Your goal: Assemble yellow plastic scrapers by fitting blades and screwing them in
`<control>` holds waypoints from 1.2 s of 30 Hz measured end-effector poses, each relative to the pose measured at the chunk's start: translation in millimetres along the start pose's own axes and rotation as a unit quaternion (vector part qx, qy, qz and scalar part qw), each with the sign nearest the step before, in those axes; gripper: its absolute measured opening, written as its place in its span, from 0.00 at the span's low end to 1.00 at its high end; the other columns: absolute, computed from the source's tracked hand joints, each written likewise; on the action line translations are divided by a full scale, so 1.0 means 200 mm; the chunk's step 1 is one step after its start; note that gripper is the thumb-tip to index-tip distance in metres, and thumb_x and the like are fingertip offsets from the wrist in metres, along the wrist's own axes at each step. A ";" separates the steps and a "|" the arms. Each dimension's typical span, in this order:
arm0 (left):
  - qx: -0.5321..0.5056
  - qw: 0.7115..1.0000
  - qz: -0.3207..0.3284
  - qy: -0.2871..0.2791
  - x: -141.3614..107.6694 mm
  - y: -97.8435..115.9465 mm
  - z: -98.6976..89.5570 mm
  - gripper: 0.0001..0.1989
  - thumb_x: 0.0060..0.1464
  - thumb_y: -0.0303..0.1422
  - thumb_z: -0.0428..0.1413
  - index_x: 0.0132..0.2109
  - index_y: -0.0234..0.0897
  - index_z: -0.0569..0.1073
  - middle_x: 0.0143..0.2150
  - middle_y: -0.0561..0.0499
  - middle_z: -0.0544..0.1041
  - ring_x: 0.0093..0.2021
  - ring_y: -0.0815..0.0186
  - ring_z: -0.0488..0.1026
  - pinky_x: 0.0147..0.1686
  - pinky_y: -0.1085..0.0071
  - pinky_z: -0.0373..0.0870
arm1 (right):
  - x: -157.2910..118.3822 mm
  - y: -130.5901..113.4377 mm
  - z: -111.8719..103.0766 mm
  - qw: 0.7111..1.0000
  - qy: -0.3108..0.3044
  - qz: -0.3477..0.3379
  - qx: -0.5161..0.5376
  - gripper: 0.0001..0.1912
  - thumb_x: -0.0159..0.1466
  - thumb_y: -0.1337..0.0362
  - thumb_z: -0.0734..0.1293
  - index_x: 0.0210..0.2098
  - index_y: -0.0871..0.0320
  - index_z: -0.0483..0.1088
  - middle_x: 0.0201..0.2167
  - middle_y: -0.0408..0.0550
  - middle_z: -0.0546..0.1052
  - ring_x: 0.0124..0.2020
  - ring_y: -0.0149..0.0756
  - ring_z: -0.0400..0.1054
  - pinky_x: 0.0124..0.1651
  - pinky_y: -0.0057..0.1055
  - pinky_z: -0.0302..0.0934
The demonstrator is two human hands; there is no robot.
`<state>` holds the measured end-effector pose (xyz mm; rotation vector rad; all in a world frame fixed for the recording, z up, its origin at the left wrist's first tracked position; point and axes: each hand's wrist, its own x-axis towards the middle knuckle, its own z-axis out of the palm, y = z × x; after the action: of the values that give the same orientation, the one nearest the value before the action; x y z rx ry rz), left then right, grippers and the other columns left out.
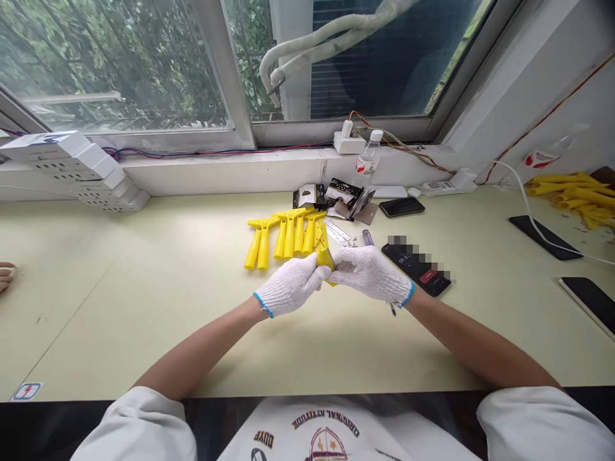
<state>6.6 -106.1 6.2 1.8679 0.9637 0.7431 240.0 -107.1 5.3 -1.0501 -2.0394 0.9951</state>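
My left hand (291, 285), in a white knit glove with a blue cuff, is closed round a yellow plastic scraper handle (325, 258). My right hand (369, 274), gloved alike, pinches the same handle from the right; a thin greyish edge shows by its fingers, too small to name. Just beyond lie several more yellow scraper handles (288, 235) in a row. Flat metal blades (337, 232) and tiny screws (353, 242) rest behind my right hand. A screwdriver (368, 237) with a clear purplish grip lies partly hidden under that hand.
Black-and-white packets (343, 192) and a plastic bottle (369, 157) stand near the sill. Phones lie to the right, one showing a timer (418, 269). More yellow handles (574, 195) are heaped far right. White boxes (77, 169) stand back left; another person's fingers (6, 275) show at the left edge.
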 end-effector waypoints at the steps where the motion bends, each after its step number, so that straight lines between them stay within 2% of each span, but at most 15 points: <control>1: -0.009 1.000 0.002 0.002 -0.01 0.00 0.00 0.13 0.67 0.42 0.62 0.35 0.42 0.75 0.28 0.52 0.77 0.27 0.62 0.68 0.32 0.68 0.63 | 0.00 -0.02 -0.02 1.000 -0.011 -0.011 -0.001 0.08 0.69 0.58 0.74 0.45 0.53 0.81 0.36 0.44 0.86 0.35 0.38 0.81 0.44 0.34 0.76; 3: -0.015 1.000 0.013 0.005 -0.03 0.00 0.00 0.11 0.65 0.42 0.64 0.37 0.43 0.76 0.28 0.52 0.77 0.26 0.62 0.68 0.32 0.68 0.63 | -0.01 -0.06 -0.05 0.999 -0.011 -0.033 -0.013 0.09 0.70 0.60 0.72 0.48 0.53 0.81 0.37 0.45 0.86 0.36 0.38 0.81 0.45 0.35 0.76; 6: 0.005 1.000 0.026 0.004 -0.06 0.01 0.01 0.09 0.65 0.42 0.64 0.39 0.44 0.77 0.27 0.52 0.76 0.24 0.62 0.67 0.32 0.68 0.64 | -0.03 -0.10 -0.08 0.997 0.024 -0.057 -0.047 0.09 0.69 0.65 0.69 0.47 0.54 0.81 0.40 0.46 0.86 0.38 0.38 0.80 0.46 0.35 0.75; 10: 0.035 0.999 0.024 -0.016 -0.07 0.03 0.02 0.09 0.64 0.40 0.64 0.36 0.44 0.76 0.26 0.52 0.73 0.22 0.63 0.64 0.32 0.67 0.63 | -0.05 -0.10 -0.09 0.991 0.067 -0.078 -0.087 0.08 0.69 0.65 0.70 0.43 0.53 0.82 0.36 0.45 0.85 0.33 0.35 0.78 0.40 0.33 0.73; 17: -0.011 1.000 0.010 -0.007 -0.07 0.03 0.03 0.11 0.61 0.43 0.67 0.36 0.44 0.77 0.24 0.54 0.69 0.21 0.64 0.61 0.31 0.68 0.65 | -0.05 -0.10 -0.07 0.991 0.088 -0.052 -0.087 0.07 0.65 0.65 0.72 0.39 0.53 0.84 0.31 0.43 0.85 0.29 0.34 0.76 0.35 0.31 0.72; 24: 0.072 0.996 0.031 -0.035 -0.07 0.01 0.04 0.09 0.67 0.39 0.61 0.37 0.44 0.78 0.24 0.54 0.70 0.20 0.63 0.63 0.34 0.66 0.67 | -0.05 -0.10 -0.04 0.992 0.083 -0.035 -0.086 0.05 0.64 0.65 0.71 0.38 0.54 0.82 0.30 0.43 0.84 0.28 0.33 0.76 0.35 0.30 0.71; 27: 0.061 0.997 0.015 -0.051 -0.08 0.02 0.03 0.08 0.67 0.38 0.62 0.38 0.43 0.78 0.24 0.54 0.70 0.21 0.62 0.64 0.36 0.65 0.66 | -0.04 -0.12 -0.04 0.994 0.079 -0.026 -0.070 0.05 0.63 0.67 0.71 0.36 0.55 0.81 0.29 0.42 0.83 0.27 0.32 0.75 0.34 0.30 0.71; 31: 0.021 0.998 -0.002 -0.056 -0.09 0.02 0.03 0.05 0.64 0.36 0.65 0.38 0.43 0.79 0.24 0.54 0.68 0.24 0.60 0.66 0.38 0.64 0.67 | -0.04 -0.14 -0.04 0.998 0.051 0.003 -0.037 0.04 0.63 0.66 0.71 0.37 0.54 0.80 0.31 0.43 0.84 0.31 0.35 0.78 0.37 0.31 0.73; 36: 0.061 0.996 0.010 -0.056 -0.08 0.03 0.01 0.05 0.65 0.35 0.63 0.38 0.43 0.78 0.24 0.54 0.69 0.21 0.63 0.63 0.36 0.64 0.66 | -0.05 -0.14 -0.06 0.998 0.032 0.031 0.046 0.05 0.65 0.63 0.71 0.39 0.56 0.81 0.34 0.46 0.85 0.35 0.38 0.81 0.40 0.33 0.78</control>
<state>2.0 -122.9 8.8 2.0064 0.9376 0.5960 243.3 -123.6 32.9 -1.0881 -1.9025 1.0624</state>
